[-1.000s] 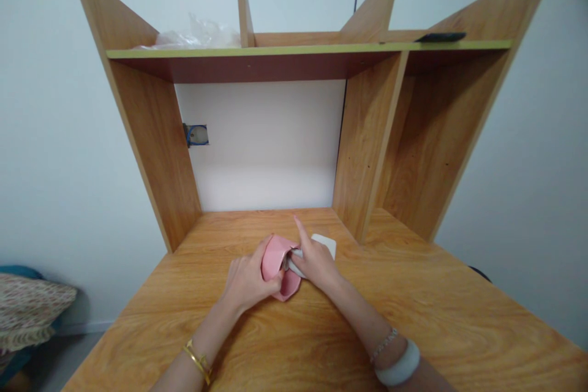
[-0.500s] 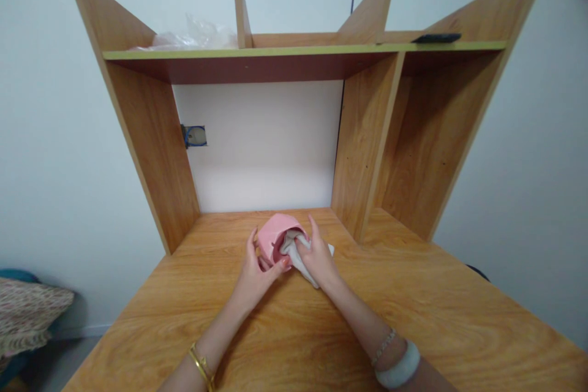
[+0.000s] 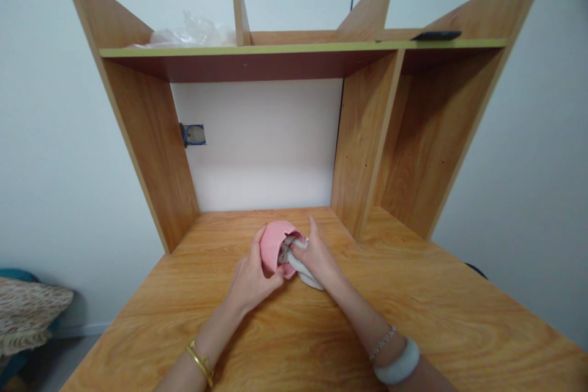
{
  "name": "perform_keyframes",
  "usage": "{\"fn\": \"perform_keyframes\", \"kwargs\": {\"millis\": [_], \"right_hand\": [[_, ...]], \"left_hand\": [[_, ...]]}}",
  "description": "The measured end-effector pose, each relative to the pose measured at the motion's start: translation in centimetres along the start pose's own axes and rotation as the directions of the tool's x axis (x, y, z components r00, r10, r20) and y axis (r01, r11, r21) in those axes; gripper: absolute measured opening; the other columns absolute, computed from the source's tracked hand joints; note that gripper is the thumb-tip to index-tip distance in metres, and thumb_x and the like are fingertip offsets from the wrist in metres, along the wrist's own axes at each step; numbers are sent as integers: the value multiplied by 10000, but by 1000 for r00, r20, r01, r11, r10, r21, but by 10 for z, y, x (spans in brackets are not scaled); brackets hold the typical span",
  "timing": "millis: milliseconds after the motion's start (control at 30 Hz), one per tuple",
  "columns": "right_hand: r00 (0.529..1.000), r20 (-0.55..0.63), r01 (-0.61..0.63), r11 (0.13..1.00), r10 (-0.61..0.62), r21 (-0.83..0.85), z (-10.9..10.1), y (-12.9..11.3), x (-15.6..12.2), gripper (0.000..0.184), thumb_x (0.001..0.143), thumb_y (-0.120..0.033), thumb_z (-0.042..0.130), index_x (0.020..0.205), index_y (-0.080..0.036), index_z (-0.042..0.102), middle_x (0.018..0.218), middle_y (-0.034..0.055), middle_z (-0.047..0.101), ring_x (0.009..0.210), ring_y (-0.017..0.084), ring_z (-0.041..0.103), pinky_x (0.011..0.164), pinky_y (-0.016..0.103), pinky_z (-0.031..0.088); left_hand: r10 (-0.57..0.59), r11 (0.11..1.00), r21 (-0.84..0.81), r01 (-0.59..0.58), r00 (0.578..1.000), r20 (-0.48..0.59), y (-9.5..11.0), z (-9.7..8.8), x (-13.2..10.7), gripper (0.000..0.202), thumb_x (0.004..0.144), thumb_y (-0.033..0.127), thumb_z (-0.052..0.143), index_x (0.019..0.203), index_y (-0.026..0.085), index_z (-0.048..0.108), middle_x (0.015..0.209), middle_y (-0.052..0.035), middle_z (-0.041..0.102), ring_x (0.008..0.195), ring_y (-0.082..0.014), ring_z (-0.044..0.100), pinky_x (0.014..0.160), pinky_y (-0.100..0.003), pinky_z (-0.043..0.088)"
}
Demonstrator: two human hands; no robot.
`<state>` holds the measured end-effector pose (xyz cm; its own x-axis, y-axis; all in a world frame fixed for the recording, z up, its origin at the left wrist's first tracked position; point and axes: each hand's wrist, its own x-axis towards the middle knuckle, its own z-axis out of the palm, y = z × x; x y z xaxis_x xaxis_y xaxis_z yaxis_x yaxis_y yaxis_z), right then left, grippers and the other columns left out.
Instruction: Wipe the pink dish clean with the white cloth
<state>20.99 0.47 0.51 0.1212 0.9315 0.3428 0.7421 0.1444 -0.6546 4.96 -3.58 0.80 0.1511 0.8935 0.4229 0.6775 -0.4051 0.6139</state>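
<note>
Tilted on its side above the desk, a pink bowl-like container (image 3: pixel 274 245) has its mouth facing right and toward me. My left hand (image 3: pixel 253 275) grips it from the left, thumb at the lower rim and fingers around the outer wall. A notch shows in the upper rim. My right hand (image 3: pixel 318 256) is closed on a whitish cloth (image 3: pixel 305 274), with its fingertips pushed into the mouth. Part of the cloth is inside the container; the rest hangs out below the hand. The right thumb points up.
The wooden desk (image 3: pixel 294 343) lies under both hands. A wooden shelf unit (image 3: pixel 367 153) rises behind, with a clear plastic bag (image 3: pixel 193 33) and a dark flat object (image 3: pixel 438 35) on top. An uncovered wall box (image 3: pixel 195 135) is at the back left. A patterned cloth (image 3: pixel 32 309) lies low at left.
The pink container has turned in my left hand, so its notch now sits at the upper rim. My left fingers have shifted round the wall. The cloth stays in my right hand.
</note>
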Motion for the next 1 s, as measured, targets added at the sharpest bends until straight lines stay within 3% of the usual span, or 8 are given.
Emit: {"fn": "perform_keyframes", "kwargs": {"millis": [100, 333, 500, 600, 800, 900, 1000], "right_hand": [[999, 21, 40, 993, -38, -113, -4, -4, -2, 830, 713, -285, 537, 1373, -115, 62, 716, 54, 646, 664, 202, 606, 529, 228, 345], [981, 59, 193, 942, -183, -275, -6, -8, -8, 791, 772, -307, 470, 1379, -119, -1, 702, 63, 646, 677, 220, 606, 551, 249, 349], [925, 206, 350, 927, -320, -131, -4, -9, -13, 761, 781, -232, 429, 1377, -170, -41, 783, 52, 635, 728, 199, 596, 595, 248, 378], [919, 188, 358, 933, -347, -32, -2, -9, -15, 741, 775, -184, 398, 1376, -162, -36, 756, 42, 618, 705, 190, 583, 610, 254, 392], [964, -4, 265, 958, -266, 106, 3, -1, -11, 685, 763, -184, 378, 1371, -131, 68, 682, 24, 597, 649, 192, 564, 600, 267, 405], [986, -65, 166, 963, -155, 210, 5, 2, -8, 656, 756, -196, 389, 1358, -133, 133, 665, 13, 592, 628, 182, 565, 597, 270, 418], [995, -86, 83, 934, -57, 346, 8, 4, -5, 647, 744, -205, 404, 1341, -122, 167, 783, 49, 619, 709, 182, 585, 639, 282, 441]], "left_hand": [[-21, 990, 141, 15, 999, 37, 4, -7, -1, 750, 700, 380, 518, 1341, 203, 171, 961, -58, 619, 746, -213, 605, 701, -328, 442], [16, 961, 275, -39, 996, 84, 8, -17, 0, 635, 697, 384, 485, 1296, 239, 329, 908, -31, 656, 761, -220, 613, 727, -313, 432], [47, 941, 326, -89, 990, 132, 3, -21, 1, 575, 690, 355, 483, 1251, 264, 395, 958, -19, 654, 785, -217, 613, 722, -303, 438], [63, 941, 324, -95, 992, 107, -2, -23, 1, 603, 725, 361, 460, 1302, 260, 317, 966, -30, 647, 796, -224, 610, 722, -315, 434], [21, 995, 100, -15, 998, -61, -7, -18, 4, 654, 818, 470, 359, 1364, 205, 114, 992, -53, 592, 785, -187, 590, 722, -311, 433], [-24, 998, -56, 22, 999, -35, -10, -8, 4, 750, 785, 502, 432, 1361, 173, 82, 1052, -87, 561, 749, -176, 587, 698, -311, 443], [-19, 983, -182, 24, 999, 26, -11, 5, 2, 828, 722, 492, 551, 1344, 166, 112, 1161, -123, 512, 926, -210, 560, 778, -322, 432]]}}
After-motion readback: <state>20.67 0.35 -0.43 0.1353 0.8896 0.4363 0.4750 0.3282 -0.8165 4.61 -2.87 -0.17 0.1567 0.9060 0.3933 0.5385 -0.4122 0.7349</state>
